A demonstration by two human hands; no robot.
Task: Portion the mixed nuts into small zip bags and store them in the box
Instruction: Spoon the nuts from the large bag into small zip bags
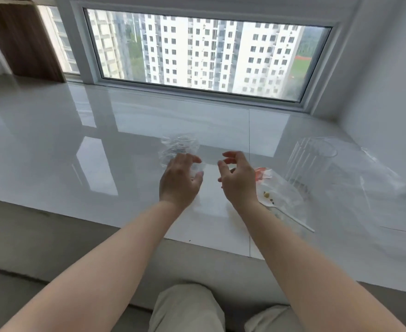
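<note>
My left hand [180, 179] hovers over the white glossy sill [77, 164] with relaxed, slightly curled fingers, just in front of a crumpled clear zip bag [179, 147] with dark bits inside. My right hand [236, 178] is raised beside it, fingers loosely curled and holding nothing. Right of that hand lies a clear bag with a red-printed top [277, 190] holding a few nuts, with a white stick [292, 218] by it. Farther right stands a clear ribbed plastic box [312, 159].
A large sheet of clear plastic [376, 183] is spread at the right by the wall. The window runs along the back. The sill's front edge drops to a grey ledge [41, 236]. My knees [187, 307] show at the bottom.
</note>
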